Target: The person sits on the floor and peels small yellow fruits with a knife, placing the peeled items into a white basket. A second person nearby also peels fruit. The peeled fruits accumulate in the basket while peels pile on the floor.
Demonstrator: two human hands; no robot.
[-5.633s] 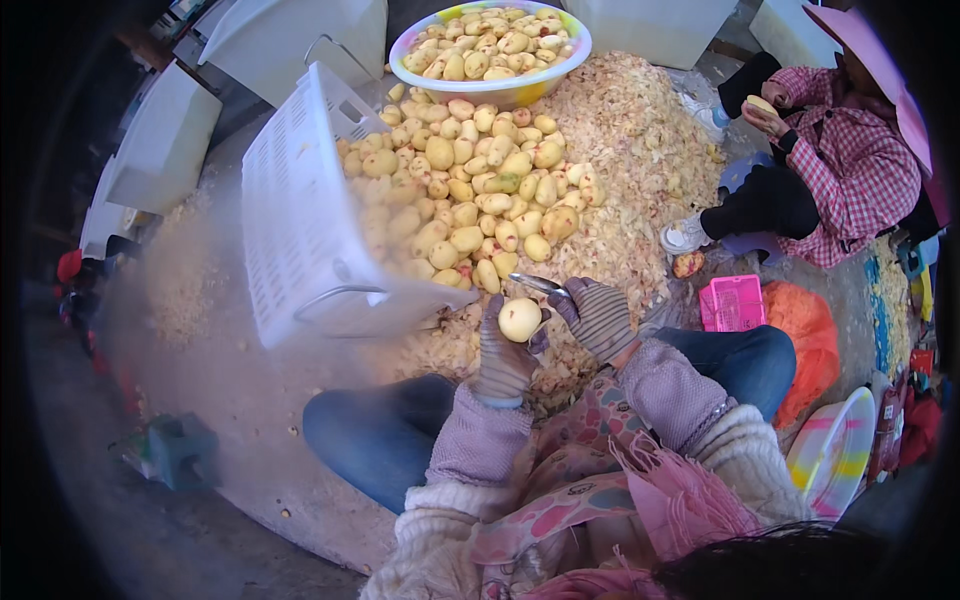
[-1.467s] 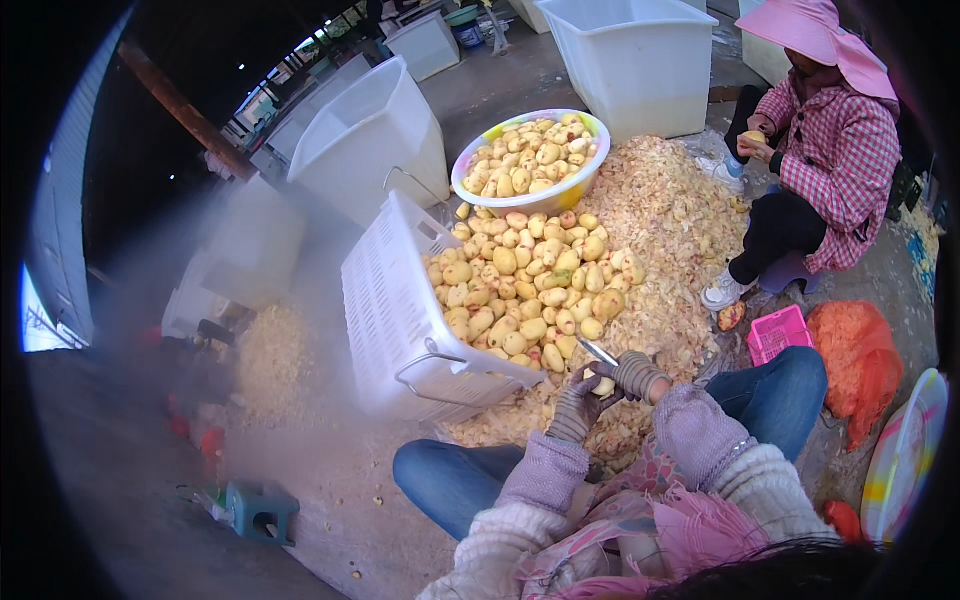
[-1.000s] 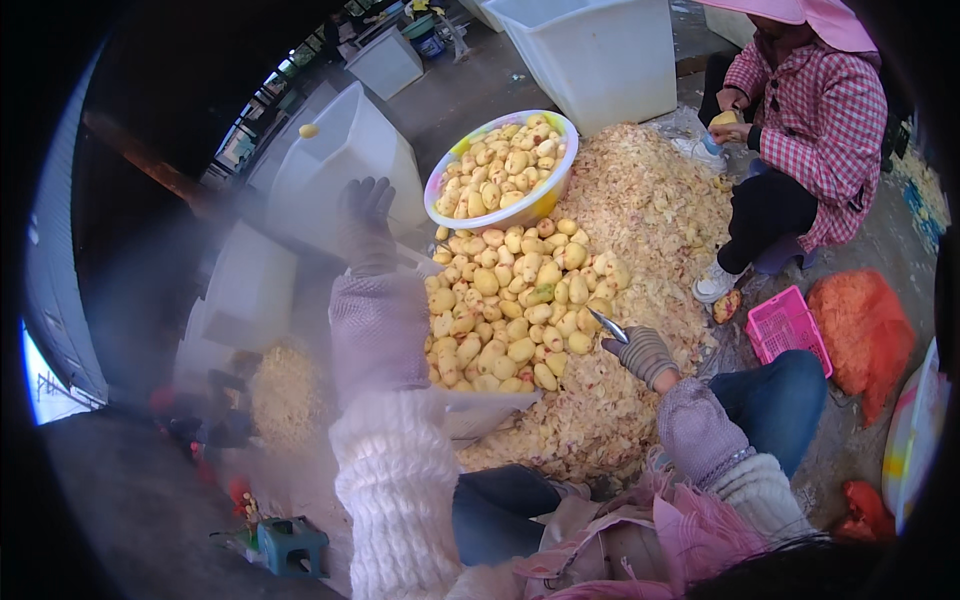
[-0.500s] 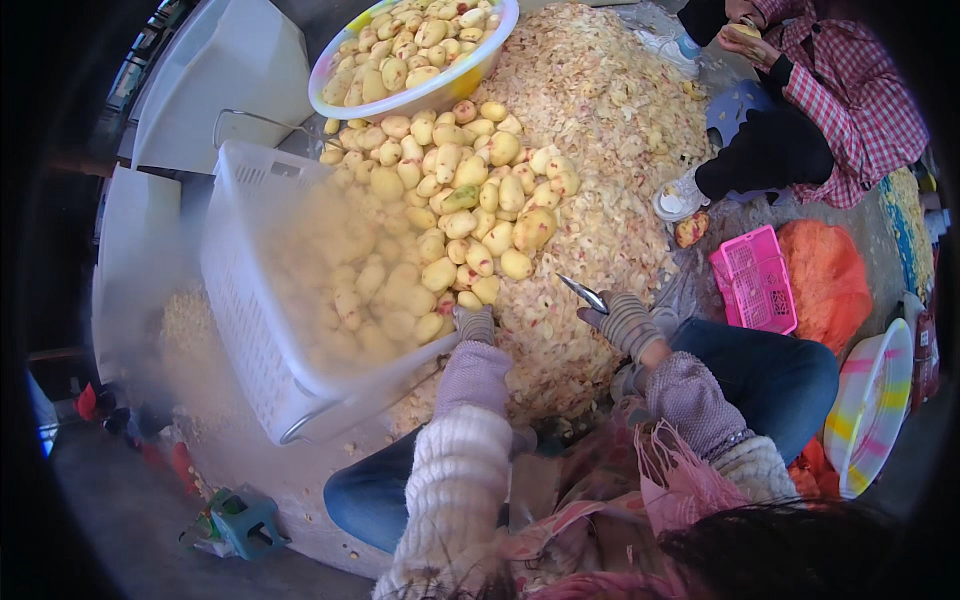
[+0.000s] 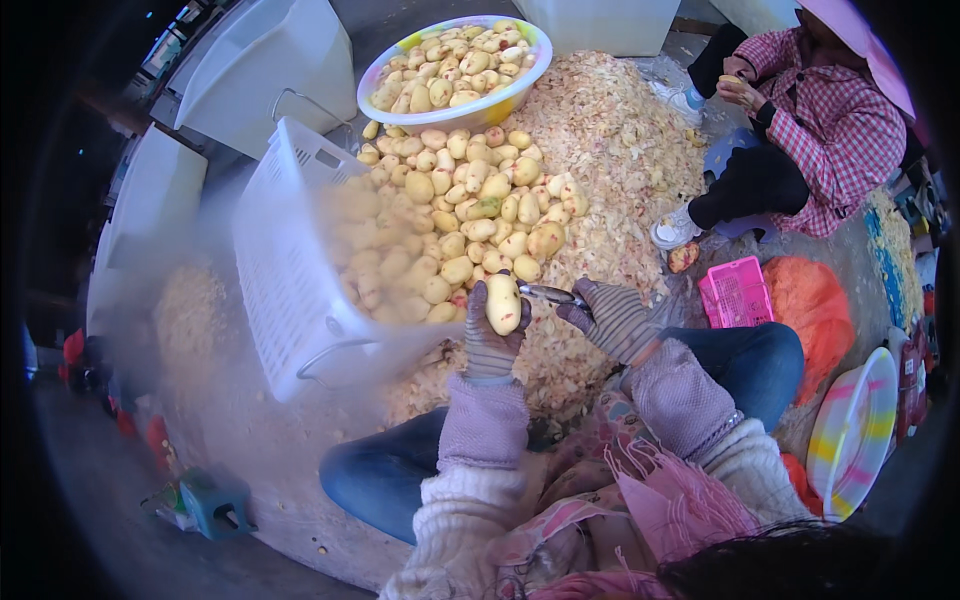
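Observation:
My gloved left hand (image 5: 490, 345) grips an oblong pale potato (image 5: 503, 305) with small red spots. My gloved right hand (image 5: 615, 320) is closed on a silver peeler (image 5: 550, 295), whose blade end is at the potato’s right side. Just beyond both hands lies a heap of yellow potatoes (image 5: 485, 208), some red-marked, spilling from a tipped white perforated crate (image 5: 275, 255). Pale peelings (image 5: 600, 130) form a wide mound under and beside the heap, reaching to my legs. A haze blurs the left of the view, over part of the crate.
A potato-filled basin (image 5: 536, 90) sits beyond the heap, white tubs (image 5: 245, 80) behind. A co-worker (image 5: 820, 150) in checked clothes sits at right, handling a potato. Near my right knee are a pink basket (image 5: 735, 290), orange mesh sack (image 5: 805, 295) and striped basin (image 5: 850, 430); a teal stool (image 5: 210, 500) is lower left.
My left hand tossed a potato toward the back-left tubs, dipped into the heap, and has come back holding another potato. My right hand has brought the peeler left to it.

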